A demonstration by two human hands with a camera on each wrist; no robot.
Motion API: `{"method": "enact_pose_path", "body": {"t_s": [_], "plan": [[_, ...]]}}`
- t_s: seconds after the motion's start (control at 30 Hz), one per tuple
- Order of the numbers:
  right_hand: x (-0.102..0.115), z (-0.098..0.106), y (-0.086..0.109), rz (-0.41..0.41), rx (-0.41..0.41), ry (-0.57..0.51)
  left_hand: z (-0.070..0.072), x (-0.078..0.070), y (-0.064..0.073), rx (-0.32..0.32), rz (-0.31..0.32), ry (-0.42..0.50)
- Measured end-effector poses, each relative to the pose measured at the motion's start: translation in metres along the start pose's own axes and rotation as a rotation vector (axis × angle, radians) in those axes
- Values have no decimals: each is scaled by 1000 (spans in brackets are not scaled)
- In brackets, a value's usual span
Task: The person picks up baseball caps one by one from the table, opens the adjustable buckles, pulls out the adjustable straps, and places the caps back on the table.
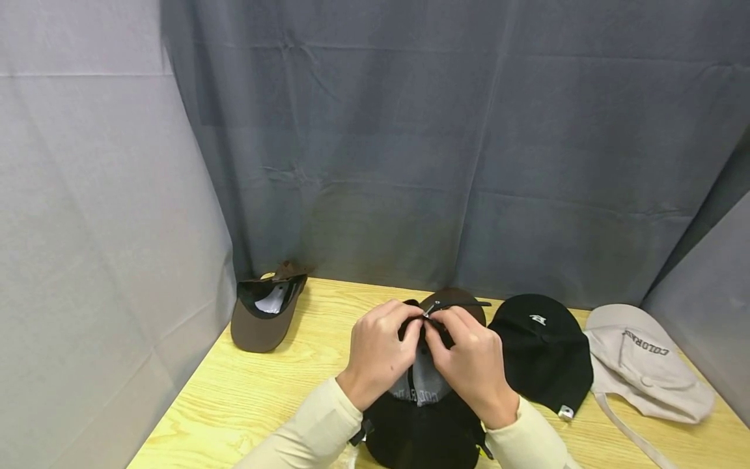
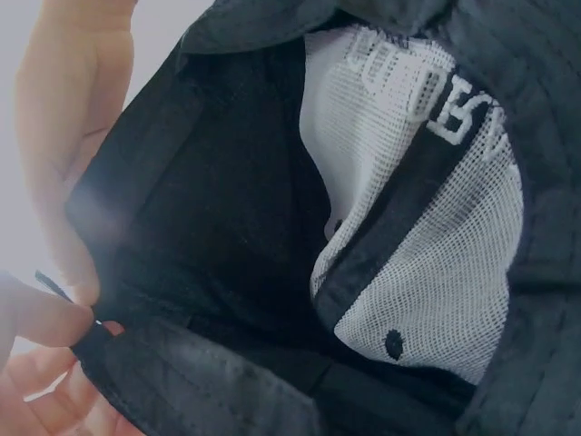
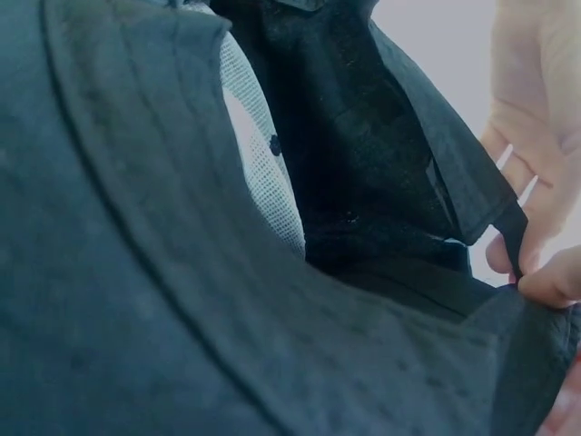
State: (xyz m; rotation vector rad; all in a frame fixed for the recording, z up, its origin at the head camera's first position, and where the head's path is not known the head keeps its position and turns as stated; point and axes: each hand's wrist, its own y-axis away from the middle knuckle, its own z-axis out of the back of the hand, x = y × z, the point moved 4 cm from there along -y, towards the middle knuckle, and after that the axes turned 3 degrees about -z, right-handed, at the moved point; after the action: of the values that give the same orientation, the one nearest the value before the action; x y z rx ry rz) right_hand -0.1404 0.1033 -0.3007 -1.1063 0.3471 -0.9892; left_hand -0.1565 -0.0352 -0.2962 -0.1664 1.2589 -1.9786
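Both hands meet over a black cap [image 1: 418,436], its brim toward me and its inside facing up. Pale mesh lining [image 2: 427,245] with reversed stitched letters shows inside the crown. At the cap's back edge, my left hand [image 1: 381,355] pinches the band beside a small metal buckle [image 1: 428,313]. My right hand [image 1: 473,361] pinches the dark strap [image 1: 469,303] on the other side, its loose end sticking out to the right. The fingertips nearly touch and partly hide the buckle. In the right wrist view, fingers [image 3: 545,277] grip the strap at the band's edge.
A brown cap [image 1: 263,329] lies far left with its inside showing. Another brown cap [image 1: 457,296] stands behind my hands. To the right lie a black cap [image 1: 539,352] and a beige cap [image 1: 644,365] with a long strap. Grey curtains [image 1: 375,143] enclose the wooden table [image 1: 234,404].
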Motion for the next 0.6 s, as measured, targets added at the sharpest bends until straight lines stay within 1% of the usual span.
{"method": "enact_pose_path", "body": {"t_s": [0.33,0.6], "plan": [[-2,-3,1,-1,-17,3,-2,2,2,2,10,-9],[-7,0,-3,-46,-60,8,-1,0,0,-16,-9,-14]]}}
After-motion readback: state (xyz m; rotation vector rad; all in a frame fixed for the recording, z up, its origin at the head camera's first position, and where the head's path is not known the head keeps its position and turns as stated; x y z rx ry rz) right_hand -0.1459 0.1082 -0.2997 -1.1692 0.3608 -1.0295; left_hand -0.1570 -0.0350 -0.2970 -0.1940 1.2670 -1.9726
